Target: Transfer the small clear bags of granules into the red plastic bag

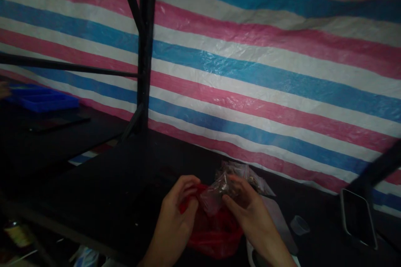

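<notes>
Right hand has its grip pinched shut on a small clear plastic bag, crinkled and glossy. Left hand is closed on the red bag beneath, above the dark desk.

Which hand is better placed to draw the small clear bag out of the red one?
Probably the right hand: its fingers already pinch the clear bag, while the left hand grips the red bag.
</notes>
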Demonstrator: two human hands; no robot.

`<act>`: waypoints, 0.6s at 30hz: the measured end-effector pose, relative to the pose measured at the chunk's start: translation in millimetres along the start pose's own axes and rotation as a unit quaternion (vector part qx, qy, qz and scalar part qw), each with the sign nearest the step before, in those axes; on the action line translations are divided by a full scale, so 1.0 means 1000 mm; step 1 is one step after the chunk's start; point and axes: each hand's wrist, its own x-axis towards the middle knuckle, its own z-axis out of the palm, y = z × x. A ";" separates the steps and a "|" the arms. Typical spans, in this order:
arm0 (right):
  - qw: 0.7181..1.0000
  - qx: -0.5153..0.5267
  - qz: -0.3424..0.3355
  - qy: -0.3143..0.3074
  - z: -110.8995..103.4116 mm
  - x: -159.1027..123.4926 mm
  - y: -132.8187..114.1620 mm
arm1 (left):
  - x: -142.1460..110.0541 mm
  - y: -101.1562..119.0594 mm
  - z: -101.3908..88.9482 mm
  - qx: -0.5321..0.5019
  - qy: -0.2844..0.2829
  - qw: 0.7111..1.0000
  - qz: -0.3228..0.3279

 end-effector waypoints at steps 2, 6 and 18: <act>0.997 -0.071 -0.019 0.004 -0.001 0.001 0.001 | -0.001 -0.005 -0.002 0.072 -0.009 0.997 0.025; 0.984 -0.168 -0.047 0.030 -0.002 -0.002 0.006 | -0.003 -0.016 0.000 0.234 -0.069 0.968 0.056; 0.996 -0.073 -0.052 0.027 -0.011 -0.011 0.022 | 0.009 -0.031 0.026 0.277 -0.044 0.958 0.064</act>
